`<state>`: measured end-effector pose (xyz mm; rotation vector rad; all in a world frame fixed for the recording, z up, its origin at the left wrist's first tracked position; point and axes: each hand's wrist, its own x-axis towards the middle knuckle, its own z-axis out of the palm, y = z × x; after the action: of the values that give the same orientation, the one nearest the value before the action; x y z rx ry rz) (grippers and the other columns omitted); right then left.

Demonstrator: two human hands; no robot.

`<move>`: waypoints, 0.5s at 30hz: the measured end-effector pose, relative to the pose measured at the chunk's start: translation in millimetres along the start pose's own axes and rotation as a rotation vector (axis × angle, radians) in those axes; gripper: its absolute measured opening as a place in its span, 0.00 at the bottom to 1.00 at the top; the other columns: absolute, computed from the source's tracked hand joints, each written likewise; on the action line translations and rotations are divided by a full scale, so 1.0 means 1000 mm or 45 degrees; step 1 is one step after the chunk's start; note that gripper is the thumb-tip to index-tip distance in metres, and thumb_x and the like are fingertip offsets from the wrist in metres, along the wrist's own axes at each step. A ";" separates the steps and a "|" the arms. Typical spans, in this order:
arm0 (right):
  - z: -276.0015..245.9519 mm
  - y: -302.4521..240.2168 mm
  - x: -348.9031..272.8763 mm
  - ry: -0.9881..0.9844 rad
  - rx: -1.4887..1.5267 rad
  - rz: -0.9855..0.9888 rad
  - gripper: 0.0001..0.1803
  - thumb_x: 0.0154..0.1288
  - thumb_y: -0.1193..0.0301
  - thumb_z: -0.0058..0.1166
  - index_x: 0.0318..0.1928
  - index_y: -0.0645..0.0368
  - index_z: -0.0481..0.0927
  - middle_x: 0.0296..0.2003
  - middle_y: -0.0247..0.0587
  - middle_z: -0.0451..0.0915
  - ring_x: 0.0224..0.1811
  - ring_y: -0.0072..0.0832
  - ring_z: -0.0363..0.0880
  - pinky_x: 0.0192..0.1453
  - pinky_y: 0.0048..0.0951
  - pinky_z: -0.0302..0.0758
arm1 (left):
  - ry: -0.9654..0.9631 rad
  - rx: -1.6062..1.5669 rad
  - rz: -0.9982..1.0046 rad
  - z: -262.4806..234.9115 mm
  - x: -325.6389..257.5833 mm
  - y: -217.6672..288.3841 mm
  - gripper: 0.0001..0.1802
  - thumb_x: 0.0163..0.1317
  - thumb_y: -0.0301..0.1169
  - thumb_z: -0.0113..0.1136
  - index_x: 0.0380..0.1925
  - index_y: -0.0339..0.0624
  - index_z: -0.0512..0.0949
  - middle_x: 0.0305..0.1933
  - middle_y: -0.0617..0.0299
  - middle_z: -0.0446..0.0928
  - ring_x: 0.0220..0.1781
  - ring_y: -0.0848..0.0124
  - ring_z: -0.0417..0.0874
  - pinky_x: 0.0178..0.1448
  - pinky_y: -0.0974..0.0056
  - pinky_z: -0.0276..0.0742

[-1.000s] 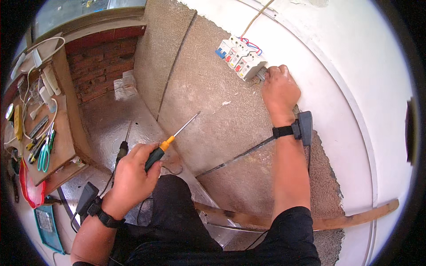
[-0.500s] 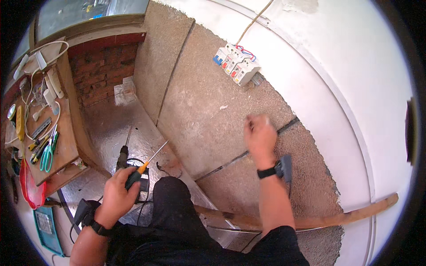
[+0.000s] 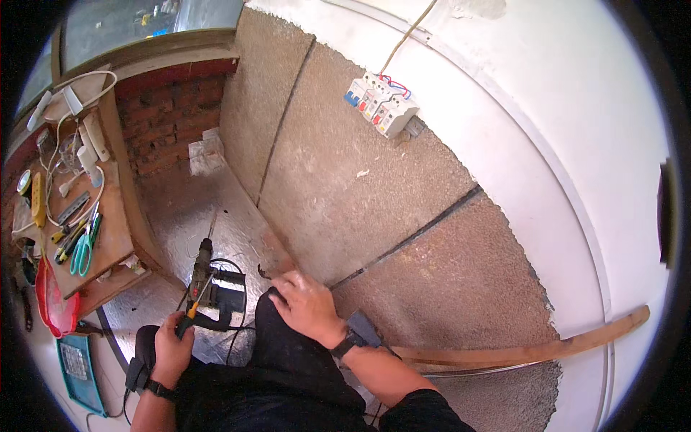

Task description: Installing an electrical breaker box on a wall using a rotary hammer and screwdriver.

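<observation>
My left hand (image 3: 171, 349), low in front of me, is wrapped round the dark and orange handle of a screwdriver (image 3: 189, 314); its thin shaft points up and away across a drill. My right hand (image 3: 308, 306) is over my right knee, fingers loosely stretched and apart, with nothing visible in them. A dark power drill (image 3: 201, 270) with a long bit lies on the foil-like floor sheet just beyond my left hand. On the wall ahead, a row of white circuit breakers (image 3: 381, 106) with blue and red switches hangs with red and blue wires at its top.
At left, a wooden stand (image 3: 115, 216) holds teal-handled scissors (image 3: 83, 253), other tools and a white cable. Below are a red basin (image 3: 54, 302) and a teal tray (image 3: 78, 374). A curved wooden strip (image 3: 518, 356) crosses at right, along the rough stone wall (image 3: 374, 187).
My right hand has come down from in front of the wall to my knee. My left hand has lowered and moved back toward me, with the screwdriver now more upright in view.
</observation>
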<state>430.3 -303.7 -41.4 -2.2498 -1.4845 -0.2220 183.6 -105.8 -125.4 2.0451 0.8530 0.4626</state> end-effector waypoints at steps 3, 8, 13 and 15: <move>-0.015 0.019 0.037 0.121 -0.042 0.329 0.18 0.66 0.56 0.56 0.49 0.54 0.79 0.46 0.50 0.80 0.38 0.49 0.82 0.39 0.47 0.78 | 0.061 -0.040 -0.127 -0.003 -0.007 -0.031 0.19 0.55 0.25 0.63 0.48 0.33 0.76 0.43 0.42 0.82 0.48 0.51 0.85 0.54 0.57 0.77; -0.106 0.082 0.124 0.885 -0.445 0.293 0.29 0.61 0.61 0.63 0.62 0.51 0.73 0.55 0.51 0.75 0.53 0.49 0.78 0.50 0.44 0.78 | 0.105 -0.311 -0.267 0.005 -0.015 -0.055 0.20 0.55 0.25 0.63 0.50 0.33 0.76 0.45 0.44 0.82 0.50 0.52 0.84 0.55 0.58 0.77; -0.156 0.080 0.168 0.975 -0.431 0.209 0.31 0.52 0.72 0.68 0.59 0.49 0.76 0.55 0.46 0.72 0.55 0.45 0.76 0.53 0.40 0.77 | 0.090 -0.237 -0.302 0.010 -0.013 -0.062 0.20 0.55 0.24 0.63 0.50 0.33 0.76 0.46 0.45 0.82 0.50 0.53 0.84 0.56 0.58 0.77; -0.159 0.091 0.173 0.975 -0.516 0.168 0.30 0.51 0.72 0.69 0.58 0.49 0.77 0.54 0.45 0.72 0.54 0.44 0.77 0.52 0.40 0.78 | 0.102 -0.233 -0.287 0.010 -0.011 -0.061 0.20 0.55 0.24 0.63 0.50 0.33 0.76 0.45 0.45 0.82 0.50 0.52 0.84 0.56 0.58 0.77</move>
<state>600.2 -258.6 139.2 -2.1402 -0.9227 -1.2719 157.7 -94.2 -180.9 1.7497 1.0368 0.4803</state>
